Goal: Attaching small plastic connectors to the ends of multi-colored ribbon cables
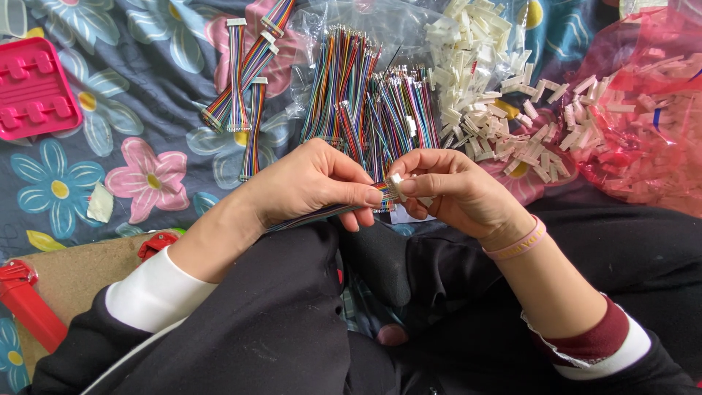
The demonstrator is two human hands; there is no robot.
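Note:
My left hand (pixel 311 183) pinches the end of a flat rainbow ribbon cable (pixel 314 213) that trails back over my lap. My right hand (pixel 457 190) holds a small white plastic connector (pixel 397 184) between thumb and fingers, right against the cable's end. Both hands meet above my black-clad legs. A pink band sits on my right wrist (pixel 518 243).
Loose multicoloured wire bundles (pixel 365 95) lie on clear plastic ahead. White connector housings (pixel 475 66) are heaped at top centre and in a red bag (pixel 643 124) at right. Finished ribbon cables (pixel 245 80) lie upper left. A pink tray (pixel 33 88) sits far left, a red tool (pixel 25 303) lower left.

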